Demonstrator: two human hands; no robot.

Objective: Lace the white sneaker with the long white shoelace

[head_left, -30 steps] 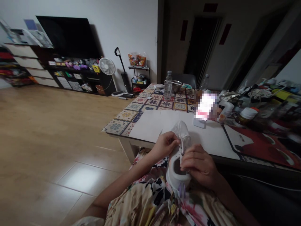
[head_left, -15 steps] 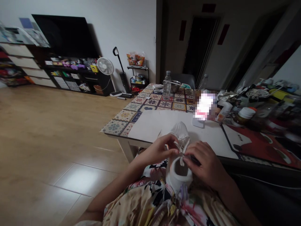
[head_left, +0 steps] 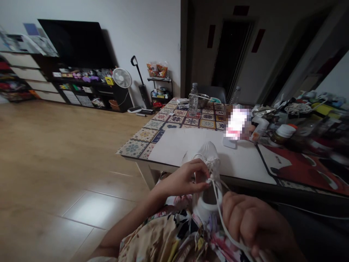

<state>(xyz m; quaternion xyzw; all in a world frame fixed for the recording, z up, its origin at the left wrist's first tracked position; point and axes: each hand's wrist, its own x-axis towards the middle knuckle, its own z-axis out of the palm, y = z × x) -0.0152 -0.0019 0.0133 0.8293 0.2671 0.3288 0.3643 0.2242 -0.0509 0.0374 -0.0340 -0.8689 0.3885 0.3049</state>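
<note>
A white lace-up shoe (head_left: 206,150) points away from me, its toe over the table edge and its heel against my floral clothing. Thumb and fingers of my left hand (head_left: 191,177) pinch the white shoelace (head_left: 224,228) where it leaves the upper eyelets. My right hand (head_left: 247,218) is closed on the lace, to the right of the shoe opening and lower down. From the eyelets the lace runs past the opening, down to the right hand. The right fingertips are partly hidden.
The patterned table (head_left: 147,133) carries a white sheet (head_left: 174,145), a clear bottle (head_left: 193,102) and a lit, blurred-out phone (head_left: 236,123) on a stand. At right lie a red mat (head_left: 302,163), jars (head_left: 283,134) and clutter. A fan (head_left: 122,78) stands by the far wall.
My right hand has moved from the eyelets down and to the right, drawing a length of lace out with it. My left hand stays at the eyelets.
</note>
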